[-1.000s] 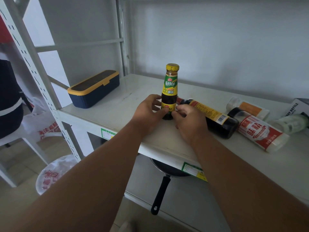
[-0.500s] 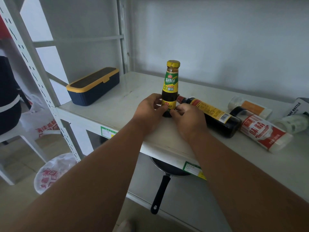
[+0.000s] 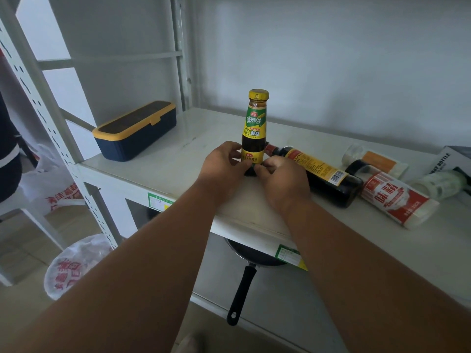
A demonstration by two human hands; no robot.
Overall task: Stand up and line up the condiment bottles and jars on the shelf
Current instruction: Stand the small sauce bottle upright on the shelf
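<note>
Two bare forearms rise from the bottom corners of the frame and meet just above centre. Between them, low in the frame, a black frying pan (image 3: 251, 256) sits on the lower shelf, its handle pointing toward the bottom edge. At lower left a white plastic bag with red print (image 3: 74, 263) lies on the floor.

At the centre, the left hand (image 3: 224, 164) and the right hand (image 3: 281, 178) close on the base of the upright sauce bottle (image 3: 254, 131). Each grip is clamped on that bottle: the left fingers curl round its lower left side, and the right thumb and fingertips pinch its lower right. The bottle has a yellow cap and a green and yellow label, and it stands on the shelf (image 3: 163, 169) near the front edge, in the middle of the frame.

Just right of it, behind the right hand, a dark soy sauce bottle (image 3: 323, 174) lies on its side, neck toward the upright bottle. Further right, a white jar with a red label (image 3: 395, 200) lies flat, touching or nearly touching the dark bottle's base. Behind these, a pale bottle with an orange label (image 3: 374, 161) also lies on its side, and at the right edge a clear bottle (image 3: 441, 184) lies beside a white box (image 3: 456, 159).

At the left end of the shelf a navy box with a yellow-rimmed lid (image 3: 135, 131) rests flat, well apart from the bottles. The white wall fills the top of the frame.
</note>
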